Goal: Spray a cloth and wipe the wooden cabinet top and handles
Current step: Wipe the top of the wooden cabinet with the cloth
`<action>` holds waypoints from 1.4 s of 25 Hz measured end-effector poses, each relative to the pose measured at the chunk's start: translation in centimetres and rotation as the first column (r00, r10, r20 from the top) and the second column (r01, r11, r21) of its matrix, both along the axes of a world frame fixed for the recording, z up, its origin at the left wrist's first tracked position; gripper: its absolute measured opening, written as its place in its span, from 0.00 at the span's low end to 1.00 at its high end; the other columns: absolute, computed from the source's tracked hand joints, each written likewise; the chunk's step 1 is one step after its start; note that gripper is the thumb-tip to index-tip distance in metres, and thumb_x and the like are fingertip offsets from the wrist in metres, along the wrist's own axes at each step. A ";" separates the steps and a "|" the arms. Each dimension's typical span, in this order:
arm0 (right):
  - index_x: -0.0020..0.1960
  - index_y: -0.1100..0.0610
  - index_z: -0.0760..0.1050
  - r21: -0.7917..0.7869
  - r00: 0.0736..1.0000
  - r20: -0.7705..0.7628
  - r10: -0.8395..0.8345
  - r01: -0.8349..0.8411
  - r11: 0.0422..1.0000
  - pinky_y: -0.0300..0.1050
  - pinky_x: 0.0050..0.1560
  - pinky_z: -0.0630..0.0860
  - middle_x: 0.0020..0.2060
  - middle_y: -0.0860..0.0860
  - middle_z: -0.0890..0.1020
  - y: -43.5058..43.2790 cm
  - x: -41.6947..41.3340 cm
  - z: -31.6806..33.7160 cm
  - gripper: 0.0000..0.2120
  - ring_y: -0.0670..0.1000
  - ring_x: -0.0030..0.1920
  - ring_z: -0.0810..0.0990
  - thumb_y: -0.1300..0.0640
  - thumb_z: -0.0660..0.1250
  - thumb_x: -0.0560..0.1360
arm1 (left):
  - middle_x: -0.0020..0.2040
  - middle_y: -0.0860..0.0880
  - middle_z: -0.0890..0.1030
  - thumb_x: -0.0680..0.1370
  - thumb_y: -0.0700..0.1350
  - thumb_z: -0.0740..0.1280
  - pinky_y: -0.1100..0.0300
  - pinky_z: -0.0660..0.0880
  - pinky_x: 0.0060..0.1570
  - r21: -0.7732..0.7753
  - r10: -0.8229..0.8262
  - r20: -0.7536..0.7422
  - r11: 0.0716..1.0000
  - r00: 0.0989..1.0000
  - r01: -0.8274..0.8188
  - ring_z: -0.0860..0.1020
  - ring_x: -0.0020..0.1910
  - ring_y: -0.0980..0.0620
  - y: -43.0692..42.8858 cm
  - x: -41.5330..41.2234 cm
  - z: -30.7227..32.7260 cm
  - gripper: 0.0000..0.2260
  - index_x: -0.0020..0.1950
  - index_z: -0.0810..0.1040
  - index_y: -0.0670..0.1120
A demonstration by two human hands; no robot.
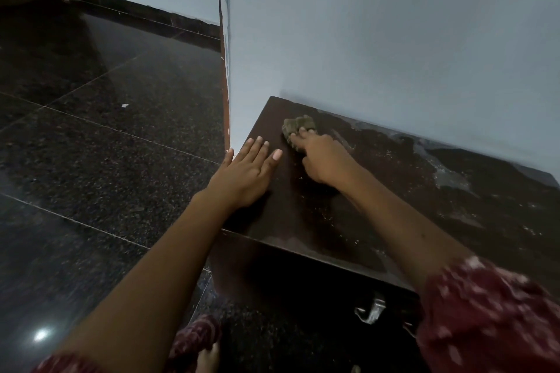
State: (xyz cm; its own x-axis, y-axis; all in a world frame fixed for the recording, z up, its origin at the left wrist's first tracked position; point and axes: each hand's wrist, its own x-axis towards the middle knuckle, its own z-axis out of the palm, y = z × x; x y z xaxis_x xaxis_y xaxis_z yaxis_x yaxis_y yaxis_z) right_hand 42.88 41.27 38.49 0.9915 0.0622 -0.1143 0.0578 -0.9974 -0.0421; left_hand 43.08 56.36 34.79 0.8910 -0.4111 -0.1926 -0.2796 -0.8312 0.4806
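Observation:
A low dark wooden cabinet top (378, 200) stands against the pale blue wall, speckled with dust and pale smears toward the right. My right hand (322, 159) presses a crumpled olive-green cloth (298, 126) onto the top near its far left corner. My left hand (247, 171) lies flat, fingers spread, on the top's left edge. A metal handle (371, 312) shows on the cabinet front below the near edge. No spray bottle is in view.
Dark polished granite floor (106, 145) spreads to the left and front. A wall corner (225, 70) juts out just left of the cabinet. My foot (209, 357) and red patterned clothing (491, 321) are at the bottom.

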 end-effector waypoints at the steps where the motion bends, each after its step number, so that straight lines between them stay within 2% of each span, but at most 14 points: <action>1: 0.76 0.53 0.52 0.019 1.000 -0.001 0.026 -0.026 0.999 0.52 0.74 0.55 0.77 0.53 0.53 0.5 -1.7 -0.1 0.29 0.56 0.76 0.55 0.66 0.54 0.77 | 0.79 0.52 0.44 0.80 0.57 0.39 0.52 0.36 0.75 -0.030 0.012 -0.007 0.999 1.000 -0.012 0.40 0.77 0.57 0.0 -0.1 0.1 0.26 0.77 0.46 0.48; 5: 0.76 0.53 0.52 0.115 0.986 -0.015 0.165 -0.162 0.980 0.47 0.75 0.52 0.77 0.54 0.51 2.1 -7.9 0.0 0.30 0.53 0.77 0.51 0.67 0.52 0.76 | 0.79 0.52 0.48 0.80 0.56 0.38 0.51 0.37 0.76 -0.102 0.041 -0.029 0.994 0.999 -0.044 0.43 0.77 0.56 -0.2 -0.4 0.7 0.26 0.77 0.47 0.49; 9: 0.75 0.53 0.54 0.195 0.937 -0.017 0.350 -0.340 0.920 0.40 0.75 0.42 0.77 0.53 0.52 1.9 -12.7 -0.3 0.29 0.52 0.77 0.49 0.67 0.51 0.76 | 0.79 0.51 0.49 0.80 0.56 0.38 0.50 0.36 0.76 -0.114 0.006 -0.022 0.993 1.000 -0.009 0.44 0.77 0.56 -0.5 -0.7 1.0 0.25 0.77 0.49 0.50; 12: 0.75 0.53 0.55 0.181 0.899 -0.034 0.436 -0.424 0.887 0.35 0.68 0.32 0.77 0.52 0.53 -0.2 -14.4 -0.5 0.29 0.47 0.76 0.46 0.61 0.42 0.74 | 0.79 0.51 0.51 0.80 0.57 0.39 0.49 0.36 0.76 -0.081 -0.029 -0.015 0.996 0.999 0.028 0.46 0.78 0.55 -0.5 -0.9 1.1 0.26 0.77 0.51 0.49; 13: 0.75 0.52 0.54 0.167 0.903 -0.045 0.427 -0.415 0.894 0.33 0.67 0.32 0.77 0.50 0.52 -0.9 -14.5 -0.5 0.30 0.47 0.76 0.46 0.61 0.42 0.74 | 0.79 0.51 0.52 0.80 0.56 0.39 0.49 0.36 0.75 -0.058 -0.030 0.001 0.998 1.000 0.030 0.46 0.78 0.55 -0.4 -0.9 1.1 0.26 0.77 0.52 0.49; 15: 0.75 0.50 0.53 0.149 0.918 -0.070 0.390 -0.377 0.914 0.31 0.68 0.35 0.77 0.48 0.51 -1.9 -13.7 -0.5 0.30 0.46 0.77 0.47 0.66 0.51 0.75 | 0.79 0.50 0.52 0.81 0.56 0.40 0.50 0.36 0.75 -0.031 -0.033 0.025 0.999 0.999 0.033 0.46 0.78 0.55 -0.5 -0.8 1.0 0.26 0.77 0.52 0.48; 17: 0.75 0.51 0.52 0.137 0.937 -0.065 0.342 -0.331 0.934 0.33 0.70 0.38 0.77 0.48 0.51 -2.2 -12.0 -0.3 0.33 0.47 0.77 0.48 0.69 0.55 0.74 | 0.79 0.50 0.52 0.81 0.56 0.41 0.51 0.39 0.75 -0.044 -0.032 0.022 0.998 0.999 0.033 0.47 0.78 0.55 -0.6 -0.7 0.9 0.25 0.77 0.53 0.48; 21: 0.75 0.52 0.54 0.081 0.971 -0.053 0.234 -0.229 0.970 0.44 0.76 0.48 0.77 0.51 0.53 -2.9 -5.9 0.0 0.32 0.51 0.77 0.52 0.70 0.55 0.75 | 0.79 0.51 0.49 0.81 0.55 0.42 0.53 0.39 0.75 -0.019 -0.037 0.064 0.999 0.997 0.038 0.44 0.78 0.56 -1.1 -0.3 0.5 0.25 0.77 0.51 0.49; 25: 0.75 0.48 0.55 0.028 0.997 -0.076 0.017 -0.015 0.999 0.54 0.76 0.54 0.77 0.51 0.54 -3.8 1.5 0.2 0.30 0.57 0.75 0.57 0.67 0.55 0.77 | 0.79 0.52 0.45 0.81 0.57 0.43 0.54 0.38 0.75 0.076 -0.075 0.077 0.995 0.994 0.070 0.41 0.77 0.56 -1.6 -0.2 0.2 0.26 0.77 0.48 0.49; 28: 0.74 0.51 0.58 -0.045 0.994 -0.092 -0.062 0.058 0.997 0.54 0.73 0.59 0.76 0.55 0.56 -4.4 5.7 0.8 0.27 0.60 0.73 0.61 0.67 0.54 0.77 | 0.79 0.52 0.44 0.80 0.58 0.43 0.54 0.37 0.75 0.109 -0.084 0.071 0.991 0.994 0.076 0.40 0.77 0.56 -1.7 -0.1 0.0 0.27 0.77 0.47 0.49; 31: 0.73 0.54 0.62 -0.036 0.989 -0.064 -0.134 0.132 0.991 0.51 0.68 0.65 0.72 0.60 0.64 -5.1 7.0 1.1 0.24 0.61 0.68 0.68 0.66 0.54 0.78 | 0.79 0.51 0.43 0.80 0.58 0.44 0.54 0.37 0.75 0.135 -0.101 0.060 0.987 0.993 0.092 0.40 0.77 0.56 -1.5 0.0 0.1 0.27 0.77 0.46 0.49; 35: 0.74 0.55 0.58 -0.058 0.987 -0.001 -0.162 0.162 0.985 0.52 0.68 0.66 0.74 0.58 0.63 -4.6 5.0 0.4 0.25 0.60 0.70 0.66 0.65 0.54 0.78 | 0.79 0.51 0.43 0.80 0.58 0.44 0.53 0.37 0.75 0.144 -0.101 0.052 0.985 0.994 0.092 0.40 0.77 0.55 -1.4 -0.1 0.3 0.27 0.77 0.46 0.49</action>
